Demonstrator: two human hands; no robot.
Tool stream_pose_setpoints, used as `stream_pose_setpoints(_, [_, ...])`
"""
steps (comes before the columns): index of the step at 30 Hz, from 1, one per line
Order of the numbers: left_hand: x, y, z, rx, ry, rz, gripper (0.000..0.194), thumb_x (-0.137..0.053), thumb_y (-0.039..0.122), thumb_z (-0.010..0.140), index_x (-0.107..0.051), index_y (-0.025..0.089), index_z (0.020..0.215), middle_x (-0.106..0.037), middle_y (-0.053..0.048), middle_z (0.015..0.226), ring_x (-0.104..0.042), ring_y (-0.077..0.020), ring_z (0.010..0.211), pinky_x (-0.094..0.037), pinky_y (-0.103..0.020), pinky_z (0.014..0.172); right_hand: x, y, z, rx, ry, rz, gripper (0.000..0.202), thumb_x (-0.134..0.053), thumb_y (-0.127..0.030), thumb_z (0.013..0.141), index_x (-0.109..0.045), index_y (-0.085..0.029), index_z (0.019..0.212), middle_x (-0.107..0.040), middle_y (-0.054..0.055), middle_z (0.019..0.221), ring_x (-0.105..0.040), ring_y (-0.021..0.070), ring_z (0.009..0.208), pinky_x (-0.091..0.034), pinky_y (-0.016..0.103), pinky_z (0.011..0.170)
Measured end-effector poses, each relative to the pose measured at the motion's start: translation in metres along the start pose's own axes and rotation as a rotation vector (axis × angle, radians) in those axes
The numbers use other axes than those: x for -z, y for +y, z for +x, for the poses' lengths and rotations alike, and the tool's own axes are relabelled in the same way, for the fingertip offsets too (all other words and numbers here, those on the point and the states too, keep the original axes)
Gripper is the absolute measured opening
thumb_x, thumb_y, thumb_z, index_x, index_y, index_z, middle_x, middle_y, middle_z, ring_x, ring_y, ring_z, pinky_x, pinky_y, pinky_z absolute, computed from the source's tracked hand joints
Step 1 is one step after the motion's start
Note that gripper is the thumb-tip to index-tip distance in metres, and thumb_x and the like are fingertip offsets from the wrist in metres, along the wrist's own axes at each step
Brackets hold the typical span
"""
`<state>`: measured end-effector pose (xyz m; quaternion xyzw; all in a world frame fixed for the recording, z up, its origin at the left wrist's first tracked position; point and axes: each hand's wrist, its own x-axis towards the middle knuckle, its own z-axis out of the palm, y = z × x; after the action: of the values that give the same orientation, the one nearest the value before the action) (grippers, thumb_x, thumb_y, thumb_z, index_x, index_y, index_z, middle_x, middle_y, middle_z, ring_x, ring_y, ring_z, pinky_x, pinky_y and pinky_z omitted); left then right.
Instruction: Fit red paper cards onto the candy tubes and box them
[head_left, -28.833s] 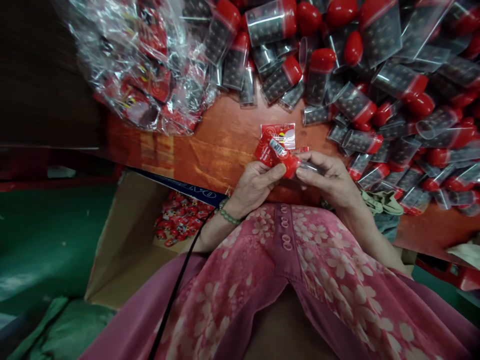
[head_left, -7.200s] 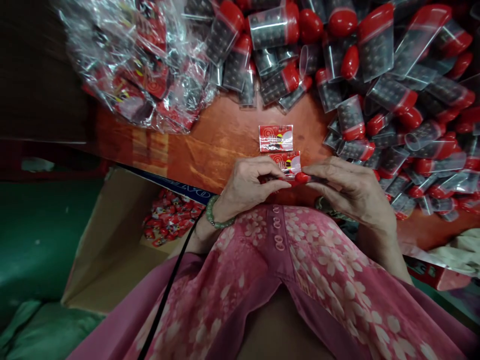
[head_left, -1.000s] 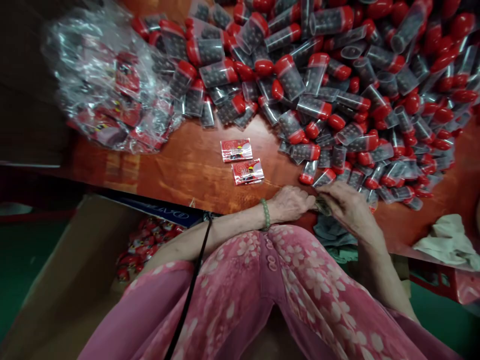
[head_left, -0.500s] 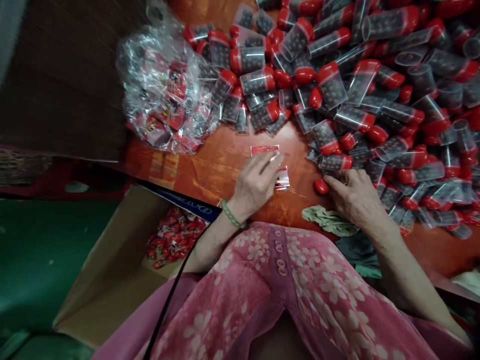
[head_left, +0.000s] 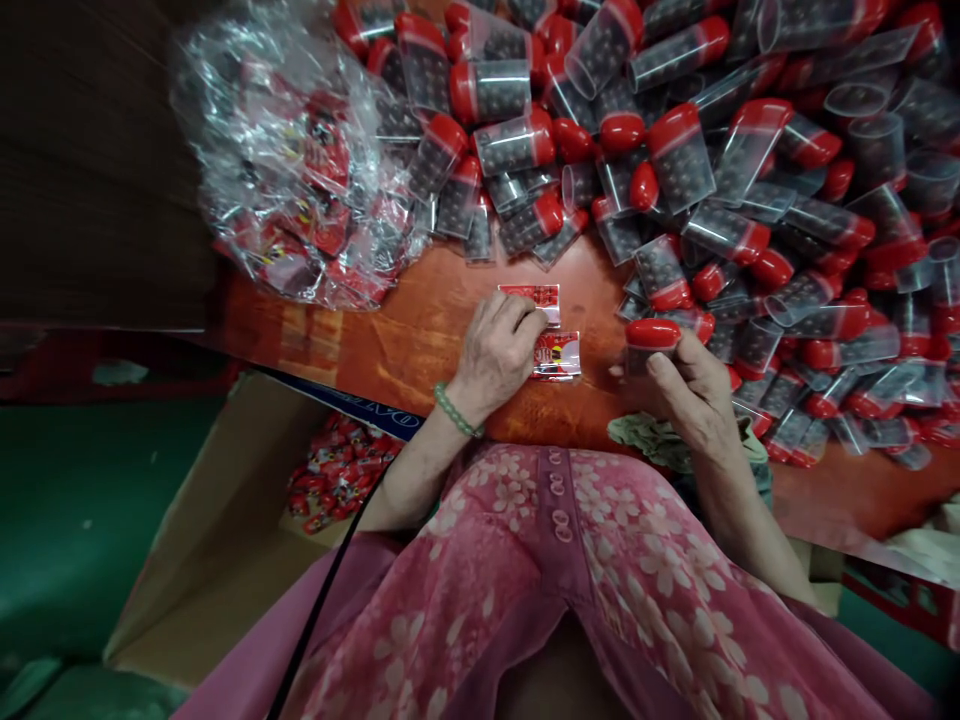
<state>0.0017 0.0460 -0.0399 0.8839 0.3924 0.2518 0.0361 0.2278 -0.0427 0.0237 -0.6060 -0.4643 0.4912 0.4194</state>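
Note:
My left hand (head_left: 499, 350), a green bead bracelet at its wrist, rests on the table with curled fingers. Its fingertips pinch at the edge of a small red printed plastic sleeve (head_left: 551, 300). Just below lies another red printed sleeve (head_left: 559, 355), partly under the fingers. My right hand (head_left: 697, 395) is closed round a clear container with a red cap (head_left: 652, 334), held with the cap up and slightly above the table. Its lower part is blurred. Close behind it spreads a big heap of similar red-capped containers (head_left: 679, 155), many with dark balls inside.
A clear plastic bag (head_left: 285, 150) of red printed pieces stands on the left of the table (head_left: 427, 310). Below the table's edge, a cardboard box (head_left: 202, 540) holds many red printed pieces (head_left: 341, 470). A crumpled green cloth (head_left: 645, 440) lies near the front edge.
My right hand has taken hold of a red-capped container and lifted it away from the heap. My left hand has shifted slightly left, its fingers more curled, baring more of the lower sleeve.

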Motion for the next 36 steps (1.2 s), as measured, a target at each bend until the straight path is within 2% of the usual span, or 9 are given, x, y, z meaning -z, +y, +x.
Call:
stream_pose_setpoints(5, [-0.002, -0.007, 0.001, 0.057, 0.031, -0.201, 0.026, -0.054, 0.031, 0.103, -0.070, 0.016, 0.090, -0.070, -0.006, 0.085, -0.062, -0.0173, 0.082, -0.051, -0.031, 0.075, -0.009, -0.004, 0.007, -0.079, -0.041, 0.121, 0.029, -0.064, -0.050, 0.096, -0.064, -0.025, 0.110, -0.071, -0.001, 0.086, -0.073, 0.0161, 0.075, -0.063, 0.030, 0.071])
stream_pose_setpoints(8, [-0.001, -0.009, 0.001, 0.102, -0.017, -0.271, 0.027, -0.051, 0.031, 0.104, -0.072, 0.016, 0.106, -0.072, -0.007, 0.092, -0.064, -0.0174, 0.088, -0.054, -0.031, 0.079, -0.010, -0.002, 0.010, -0.065, -0.047, 0.092, 0.031, -0.061, -0.053, 0.097, -0.064, -0.025, 0.110, -0.071, -0.001, 0.081, -0.069, 0.0136, 0.067, -0.060, 0.028, 0.066])
stream_pose_setpoints(11, [0.002, -0.007, 0.001, 0.140, -0.087, -0.239, 0.035, -0.042, 0.027, 0.106, -0.067, 0.012, 0.125, -0.072, -0.012, 0.102, -0.064, -0.0211, 0.094, -0.054, -0.036, 0.085, -0.013, 0.001, 0.013, -0.033, -0.040, 0.053, 0.032, -0.061, -0.054, 0.097, -0.065, -0.023, 0.105, -0.069, -0.002, 0.075, -0.065, 0.0121, 0.063, -0.056, 0.025, 0.062])
stream_pose_setpoints(16, [0.007, 0.000, 0.001, 0.145, -0.158, -0.164, 0.036, -0.038, 0.020, 0.104, -0.067, 0.012, 0.123, -0.069, -0.015, 0.105, -0.061, -0.0247, 0.097, -0.052, -0.039, 0.089, -0.019, 0.001, 0.015, -0.004, -0.040, 0.050, 0.028, -0.061, -0.050, 0.098, -0.066, -0.023, 0.107, -0.068, -0.003, 0.075, -0.066, 0.0105, 0.065, -0.055, 0.022, 0.063])
stream_pose_setpoints(20, [0.008, 0.004, 0.000, 0.168, -0.166, -0.117, 0.040, -0.036, 0.021, 0.105, -0.060, 0.009, 0.135, -0.068, -0.016, 0.106, -0.060, -0.0255, 0.098, -0.052, -0.040, 0.090, -0.020, 0.001, 0.014, 0.018, -0.029, 0.029, 0.031, -0.060, -0.052, 0.098, -0.067, -0.023, 0.107, -0.068, -0.004, 0.073, -0.066, 0.0112, 0.064, -0.055, 0.024, 0.063])
stream_pose_setpoints(24, [0.007, 0.007, -0.002, 0.139, -0.159, -0.063, 0.038, -0.037, 0.025, 0.105, -0.070, 0.011, 0.118, -0.068, -0.015, 0.096, -0.060, -0.0270, 0.092, -0.051, -0.041, 0.081, -0.019, 0.004, 0.011, -0.002, -0.015, 0.001, 0.035, -0.060, -0.056, 0.097, -0.067, -0.023, 0.107, -0.067, -0.003, 0.073, -0.066, 0.0130, 0.065, -0.055, 0.026, 0.063])
stream_pose_setpoints(28, [0.005, 0.005, -0.004, 0.122, -0.015, -0.023, 0.033, -0.042, 0.024, 0.104, -0.074, 0.016, 0.102, -0.071, -0.010, 0.092, -0.062, -0.0216, 0.086, -0.052, -0.035, 0.076, -0.018, 0.007, 0.008, 0.023, -0.021, -0.014, 0.033, -0.059, -0.054, 0.098, -0.068, -0.024, 0.108, -0.067, -0.003, 0.072, -0.065, 0.0131, 0.066, -0.054, 0.026, 0.066])
stream_pose_setpoints(33, [0.015, -0.002, -0.002, 0.193, 0.077, -0.228, 0.019, -0.060, 0.025, 0.098, -0.076, 0.018, 0.091, -0.076, -0.004, 0.088, -0.068, -0.0159, 0.080, -0.056, -0.030, 0.075, -0.017, 0.008, 0.006, 0.049, -0.033, -0.067, 0.030, -0.058, -0.049, 0.100, -0.069, -0.024, 0.111, -0.067, -0.003, 0.074, -0.064, 0.0124, 0.067, -0.052, 0.026, 0.067])
stream_pose_setpoints(36, [0.024, 0.000, -0.001, 0.240, 0.124, -0.358, 0.013, -0.068, 0.025, 0.092, -0.077, 0.019, 0.085, -0.077, 0.000, 0.083, -0.070, -0.0132, 0.076, -0.057, -0.027, 0.072, -0.016, 0.005, 0.006, 0.078, -0.021, -0.067, 0.028, -0.060, -0.046, 0.099, -0.070, -0.024, 0.113, -0.070, -0.002, 0.083, -0.066, 0.0120, 0.068, -0.054, 0.026, 0.068])
